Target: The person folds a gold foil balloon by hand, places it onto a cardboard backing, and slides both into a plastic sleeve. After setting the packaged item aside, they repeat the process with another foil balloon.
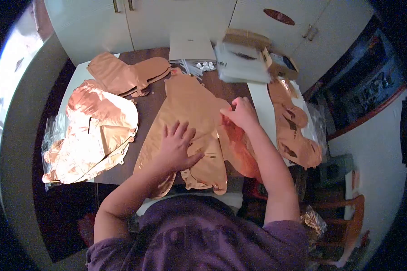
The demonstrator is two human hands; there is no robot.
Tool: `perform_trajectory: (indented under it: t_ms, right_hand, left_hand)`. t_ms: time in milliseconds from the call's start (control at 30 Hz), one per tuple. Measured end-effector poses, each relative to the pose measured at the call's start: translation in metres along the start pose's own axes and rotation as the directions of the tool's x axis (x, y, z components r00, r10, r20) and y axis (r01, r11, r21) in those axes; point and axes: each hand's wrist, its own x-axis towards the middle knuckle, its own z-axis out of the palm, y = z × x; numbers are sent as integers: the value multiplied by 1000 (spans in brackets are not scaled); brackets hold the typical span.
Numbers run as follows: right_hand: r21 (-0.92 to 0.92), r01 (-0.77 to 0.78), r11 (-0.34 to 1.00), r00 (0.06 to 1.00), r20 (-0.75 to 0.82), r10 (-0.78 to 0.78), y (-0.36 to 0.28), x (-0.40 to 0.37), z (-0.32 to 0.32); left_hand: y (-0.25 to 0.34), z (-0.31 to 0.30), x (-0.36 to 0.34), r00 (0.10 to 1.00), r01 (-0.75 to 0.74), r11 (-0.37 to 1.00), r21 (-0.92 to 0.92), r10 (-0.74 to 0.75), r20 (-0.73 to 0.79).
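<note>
A large flat copper-coloured foil balloon (192, 101) lies across the middle of the table, its lower part folded over near the front edge. My left hand (178, 147) rests over it with the fingers spread. At the balloon's right side, my right hand (240, 114) pinches the edge of the foil between thumb and fingers. Below that hand hangs a foil flap (239, 153) with a reddish, shiny surface, reaching toward the front edge.
Shiny foil balloons (99, 131) lie in a pile at the left, with more flat ones (126, 74) behind. At right rests another foil stack (288, 126). Clear plastic bags (242, 63), a cardboard box (282, 65) and small white pieces (205, 66) line the back. A wooden chair (355, 226) stands right.
</note>
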Motion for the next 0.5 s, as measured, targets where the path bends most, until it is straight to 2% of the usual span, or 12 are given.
perform_trajectory:
  t_ms: [100,200,300,333,400,433,500]
  right_hand:
    - [37,-62,997,977,208,53,3,16,8]
    - [24,-41,999,986,164,36,1,15,11]
    - [158,-23,987,987,162,-3,-31,3,-12]
    - [386,-2,922,980,185,-75,-34,-4,-8]
    - [767,6,642,958,180,-224,-36,-14,2]
    - [874,-149,463,900,314,-304,-26,-12,7]
    - [693,40,719,956,183,-229,-16,-2,10]
  left_hand:
    - [-7,2,1,1000,-19,1000,-8,19,21]
    - [-8,7,-1,999,-34,999,-1,34,-11]
    - [-9,7,0,999,-31,999,11,32,-16]
    - [-9,7,-1,1000,-27,1000,11,27,-7]
    - [-10,8,-2,1000,-25,1000,17,25,3]
    - [-10,8,-3,1000,-24,999,21,24,6]
    - [-11,9,-2,1000,-16,1000,13,16,21]
